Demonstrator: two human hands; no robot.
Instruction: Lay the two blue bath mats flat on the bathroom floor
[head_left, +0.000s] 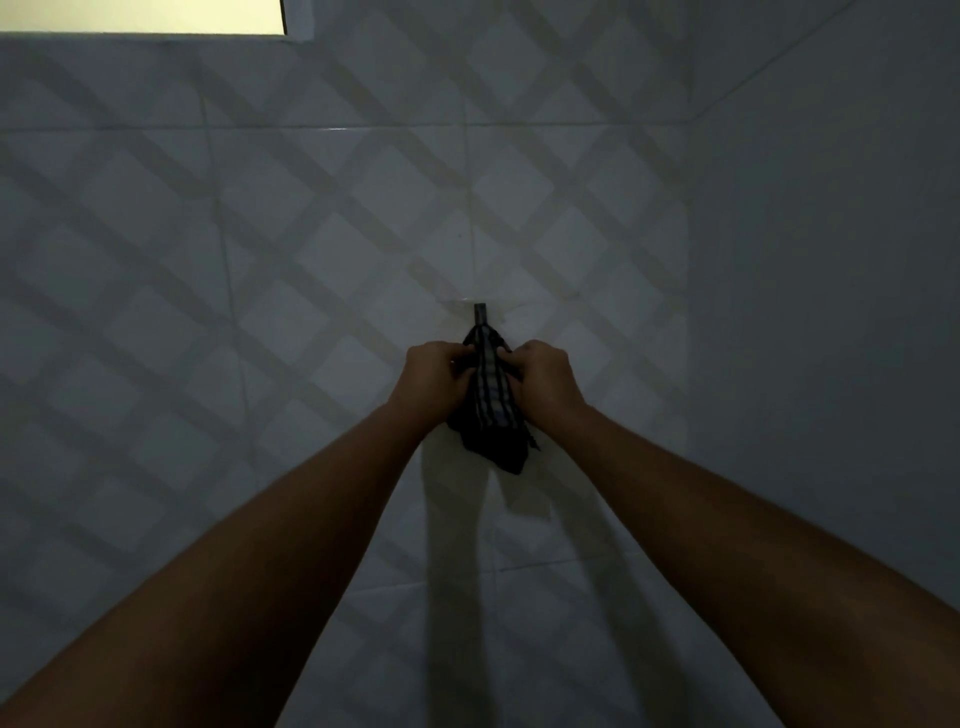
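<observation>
At the wall hook (481, 313), the left hand (435, 375) and right hand (541, 375) each keep a grip clamped on a dark cloth (492, 415) hanging there. It seems soft and light, best held near the top. Whether it is a blue mat, I cannot tell.

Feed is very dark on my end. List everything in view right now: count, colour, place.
cloth: one, dark with a pale checked strip, centre, its top reaching the hook
hook: one, dark, on the wall just above the cloth
wall: pale tiles with a diamond pattern, fills the view
window: one, lit pale yellow, top left corner
mats: none in view
left hand: one, grips the cloth's left side
right hand: one, grips the cloth's right side
</observation>
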